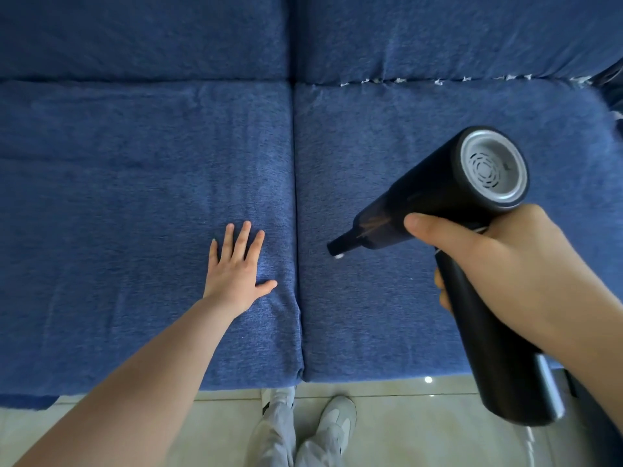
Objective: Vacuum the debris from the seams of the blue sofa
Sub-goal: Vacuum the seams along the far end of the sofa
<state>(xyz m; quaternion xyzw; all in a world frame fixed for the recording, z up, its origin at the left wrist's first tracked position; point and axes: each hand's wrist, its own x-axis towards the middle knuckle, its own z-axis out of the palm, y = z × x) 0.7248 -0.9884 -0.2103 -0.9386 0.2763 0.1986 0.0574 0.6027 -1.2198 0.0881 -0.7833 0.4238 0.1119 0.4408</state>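
Note:
The blue sofa (135,163) fills the view, with two seat cushions split by a vertical seam (296,203). My right hand (505,264) grips the handle of a black handheld vacuum (438,197). Its narrow nozzle (337,249) points down-left and hovers over the right cushion, a little right of the vertical seam. My left hand (236,267) lies flat with fingers spread on the left cushion, just left of that seam. White debris bits (438,80) line the back seam of the right cushion, between seat and backrest.
Pale floor tiles (404,433) run along the sofa's front edge. My legs in grey trousers and light shoes (337,416) stand close to the cushion join. A dark object (613,85) sits at the sofa's far right end.

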